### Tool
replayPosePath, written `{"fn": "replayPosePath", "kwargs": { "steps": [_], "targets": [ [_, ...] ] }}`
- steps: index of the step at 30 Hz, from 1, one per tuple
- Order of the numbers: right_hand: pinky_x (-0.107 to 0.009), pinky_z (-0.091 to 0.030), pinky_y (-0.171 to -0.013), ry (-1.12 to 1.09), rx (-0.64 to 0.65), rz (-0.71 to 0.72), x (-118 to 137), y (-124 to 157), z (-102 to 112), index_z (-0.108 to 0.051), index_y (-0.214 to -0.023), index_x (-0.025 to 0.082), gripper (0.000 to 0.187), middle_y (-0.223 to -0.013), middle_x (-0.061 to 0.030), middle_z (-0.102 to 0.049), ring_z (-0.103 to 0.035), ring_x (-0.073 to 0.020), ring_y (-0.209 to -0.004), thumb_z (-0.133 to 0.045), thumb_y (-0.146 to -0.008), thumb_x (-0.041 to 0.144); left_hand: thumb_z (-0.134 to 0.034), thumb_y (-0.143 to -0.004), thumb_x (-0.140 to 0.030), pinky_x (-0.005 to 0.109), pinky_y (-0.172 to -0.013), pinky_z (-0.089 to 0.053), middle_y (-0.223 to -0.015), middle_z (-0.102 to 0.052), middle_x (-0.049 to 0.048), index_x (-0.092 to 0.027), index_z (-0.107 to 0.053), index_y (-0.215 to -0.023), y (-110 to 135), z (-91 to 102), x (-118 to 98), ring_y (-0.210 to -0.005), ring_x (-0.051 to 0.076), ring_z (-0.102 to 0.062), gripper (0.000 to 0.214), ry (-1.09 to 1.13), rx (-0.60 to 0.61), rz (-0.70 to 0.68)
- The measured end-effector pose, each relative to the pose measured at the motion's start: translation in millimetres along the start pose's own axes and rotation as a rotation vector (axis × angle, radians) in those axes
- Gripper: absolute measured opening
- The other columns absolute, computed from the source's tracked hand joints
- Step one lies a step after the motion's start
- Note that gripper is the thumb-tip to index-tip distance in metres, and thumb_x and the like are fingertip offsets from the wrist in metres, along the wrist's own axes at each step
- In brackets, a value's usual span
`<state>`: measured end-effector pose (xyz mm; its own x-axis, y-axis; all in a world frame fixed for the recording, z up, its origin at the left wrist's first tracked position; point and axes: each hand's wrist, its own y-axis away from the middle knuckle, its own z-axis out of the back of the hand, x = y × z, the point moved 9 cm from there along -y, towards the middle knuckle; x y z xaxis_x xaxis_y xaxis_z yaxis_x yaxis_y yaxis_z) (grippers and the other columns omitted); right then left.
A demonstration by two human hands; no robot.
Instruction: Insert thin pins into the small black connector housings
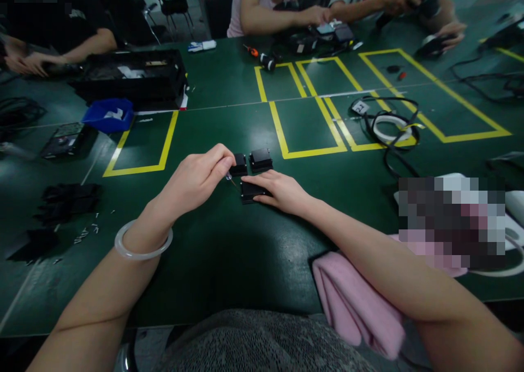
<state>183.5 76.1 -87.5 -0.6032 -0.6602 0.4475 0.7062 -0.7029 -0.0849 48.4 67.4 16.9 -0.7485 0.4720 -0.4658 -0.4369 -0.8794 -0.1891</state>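
My left hand point(200, 176), with a pale bangle point(143, 256) at the wrist, is closed around a small screwdriver point(228, 177). Its thin shaft slants down toward the left end of a black rectangular part point(248, 192); I cannot tell whether the tip touches a screw. Fingers of my right hand point(283, 190) lie over that part and grip it against the green table, covering much of its right side. Just beyond stand two similar black parts, the right one point(261, 159) in full sight and the left one point(239, 165) partly behind my left hand.
Loose screws point(84, 234) lie at the left near stacked black pieces point(67, 200). Farther back are a blue bin point(108, 118) and a long black box point(131, 82). Coiled cables point(393, 123) and a pink cloth point(356, 303) are at the right. Co-workers' hands work across the table.
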Motion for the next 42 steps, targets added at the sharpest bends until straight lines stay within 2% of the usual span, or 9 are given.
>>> {"fn": "replayPosePath", "kwargs": {
  "steps": [9,17,20,29,33,35,37,40,42],
  "targets": [
    [-0.048,-0.057,-0.108,-0.003,-0.007,0.015,-1,0,0,-0.058,-0.159,0.026,0.058,-0.144,-0.0120,-0.073,-0.068,-0.0309,-0.129,-0.070,-0.102,0.026,-0.039,-0.107,-0.032,0.029,-0.069,-0.043,-0.088,-0.068,0.0018,-0.018,-0.065,-0.107,3,0.1,-3,-0.075,0.017,-0.064,0.030,-0.007,0.016,-0.061],
    [-0.048,-0.057,-0.108,0.004,0.000,-0.001,0,-1,-1,-0.058,-0.158,0.024,0.057,-0.144,-0.0126,-0.074,-0.067,-0.0313,-0.131,-0.070,-0.102,0.026,-0.041,-0.108,-0.032,0.028,-0.062,-0.038,-0.077,-0.065,-0.0014,-0.018,-0.068,-0.111,5,5.1,8,-0.062,0.013,-0.057,0.031,-0.034,-0.051,0.043],
    [-0.047,-0.057,-0.107,0.007,-0.005,0.003,1,-1,0,-0.058,-0.158,0.025,0.056,-0.143,-0.0125,-0.074,-0.068,-0.0310,-0.129,-0.069,-0.103,0.028,-0.042,-0.109,-0.033,0.027,-0.062,-0.037,-0.076,-0.067,-0.0013,-0.018,-0.070,-0.111,5,5.5,7,-0.061,0.013,-0.057,0.031,-0.039,-0.040,0.053],
    [-0.049,-0.057,-0.109,0.000,0.009,-0.013,2,-1,0,-0.058,-0.159,0.024,0.057,-0.145,-0.0139,-0.073,-0.067,-0.0322,-0.132,-0.070,-0.103,0.026,-0.047,-0.108,-0.036,0.026,-0.060,-0.039,-0.064,-0.064,-0.0030,-0.019,-0.070,-0.094,6,8.8,6,-0.057,0.012,-0.058,0.031,-0.027,-0.060,0.042],
    [-0.049,-0.057,-0.107,0.001,-0.003,-0.008,1,-1,1,-0.058,-0.158,0.026,0.057,-0.144,-0.0124,-0.073,-0.068,-0.0313,-0.130,-0.070,-0.102,0.026,-0.047,-0.106,-0.036,0.028,-0.067,-0.044,-0.079,-0.074,0.0022,-0.019,-0.072,-0.090,5,10.6,3,-0.070,0.016,-0.066,0.034,-0.081,-0.085,0.018],
    [-0.049,-0.057,-0.108,-0.004,-0.004,-0.011,1,-1,1,-0.058,-0.158,0.026,0.057,-0.144,-0.0127,-0.073,-0.068,-0.0314,-0.130,-0.070,-0.102,0.025,-0.046,-0.105,-0.036,0.030,-0.074,-0.048,-0.092,-0.078,0.0057,-0.019,-0.074,-0.094,6,10.3,-1,-0.080,0.019,-0.069,0.035,-0.115,-0.091,-0.014],
    [-0.049,-0.057,-0.108,-0.006,0.006,-0.019,1,-1,1,-0.058,-0.159,0.025,0.058,-0.144,-0.0134,-0.073,-0.068,-0.0320,-0.131,-0.071,-0.102,0.024,-0.045,-0.106,-0.034,0.030,-0.078,-0.050,-0.098,-0.079,0.0069,-0.019,-0.077,-0.107,6,8.3,-4,-0.085,0.020,-0.070,0.036,-0.138,-0.087,-0.027],
    [-0.050,-0.056,-0.110,-0.001,0.023,-0.032,2,-1,1,-0.058,-0.159,0.023,0.059,-0.145,-0.0142,-0.073,-0.067,-0.0330,-0.132,-0.071,-0.101,0.023,-0.043,-0.107,-0.034,0.029,-0.073,-0.046,-0.095,-0.079,0.0051,-0.021,-0.075,-0.125,6,6.3,-3,-0.081,0.019,-0.070,0.039,-0.167,-0.083,-0.004],
    [-0.050,-0.056,-0.110,0.005,0.020,-0.035,2,-1,1,-0.057,-0.159,0.023,0.059,-0.145,-0.0142,-0.073,-0.067,-0.0333,-0.133,-0.071,-0.102,0.024,-0.042,-0.108,-0.035,0.028,-0.069,-0.043,-0.090,-0.078,0.0035,-0.021,-0.074,-0.128,7,5.7,-2,-0.076,0.018,-0.069,0.040,-0.168,-0.068,0.017]
  ]
}}
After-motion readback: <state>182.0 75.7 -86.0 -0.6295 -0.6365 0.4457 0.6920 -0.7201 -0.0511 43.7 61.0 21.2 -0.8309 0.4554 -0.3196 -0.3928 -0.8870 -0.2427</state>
